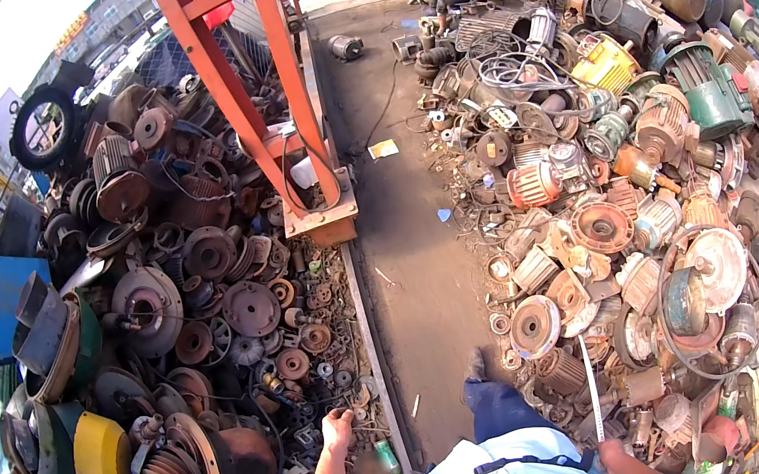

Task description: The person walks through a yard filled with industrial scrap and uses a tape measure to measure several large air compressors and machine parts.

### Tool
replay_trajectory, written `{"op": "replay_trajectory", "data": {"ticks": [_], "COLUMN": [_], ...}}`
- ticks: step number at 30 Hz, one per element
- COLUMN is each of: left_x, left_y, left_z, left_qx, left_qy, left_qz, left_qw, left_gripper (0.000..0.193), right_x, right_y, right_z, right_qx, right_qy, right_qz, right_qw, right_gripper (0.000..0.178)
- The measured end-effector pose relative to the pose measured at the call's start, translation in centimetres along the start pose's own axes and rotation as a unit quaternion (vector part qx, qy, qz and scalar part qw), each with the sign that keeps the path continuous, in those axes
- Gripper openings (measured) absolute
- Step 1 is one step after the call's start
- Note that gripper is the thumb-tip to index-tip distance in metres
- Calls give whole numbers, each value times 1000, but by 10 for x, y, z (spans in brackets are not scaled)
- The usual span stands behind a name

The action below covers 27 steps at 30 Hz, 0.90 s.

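Note:
My left hand (337, 429) is held out over the edge of the left heap, with its fingers curled in and nothing visible between them. Below it lie small rusty metal rings, and a green bottle (388, 459) rests beside the concrete edge. At the lower right my right hand (617, 452) is closed round the lower end of a long, narrow pale strip (591, 387), which looks like a ruler. The strip stands nearly upright in front of the right heap, its upper end near a rusty round flange (534, 326).
Old motors (533, 185) and rusty parts make up the right heap. Flanges and pulleys (252, 308) fill the left one, near an orange steel post (219, 72). A dirt path (421, 301) runs between them, with a loose motor (346, 47) at its far end.

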State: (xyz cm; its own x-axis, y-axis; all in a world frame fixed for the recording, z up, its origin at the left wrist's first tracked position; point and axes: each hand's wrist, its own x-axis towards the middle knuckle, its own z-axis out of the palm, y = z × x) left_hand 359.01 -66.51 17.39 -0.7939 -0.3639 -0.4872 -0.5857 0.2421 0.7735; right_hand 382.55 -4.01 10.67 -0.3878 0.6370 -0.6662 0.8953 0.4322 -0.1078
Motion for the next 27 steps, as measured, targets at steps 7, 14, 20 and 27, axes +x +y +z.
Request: {"op": "replay_trajectory", "data": {"ticks": [7,14,20,27], "left_x": [142,232,397,650], "left_y": [24,105,193,431], "left_z": [42,82,130,235], "left_qx": [-21,-86,124,214], "left_qy": [55,11,22,-94], "left_qz": [-172,-263,-166,40], "left_qw": [983,961,978,972], "left_gripper": [25,24,32,26], "right_x": [84,198,230,321], "right_y": [-310,-600,-770,-738], "right_z": [-59,-157,-220,-198], "right_qx": [27,140,120,-79], "right_qy": [-43,56,-10,-3], "right_qz": [-22,-206,-175,-166], "right_qw": [998,967,977,983], "right_gripper": [32,26,24,30]}}
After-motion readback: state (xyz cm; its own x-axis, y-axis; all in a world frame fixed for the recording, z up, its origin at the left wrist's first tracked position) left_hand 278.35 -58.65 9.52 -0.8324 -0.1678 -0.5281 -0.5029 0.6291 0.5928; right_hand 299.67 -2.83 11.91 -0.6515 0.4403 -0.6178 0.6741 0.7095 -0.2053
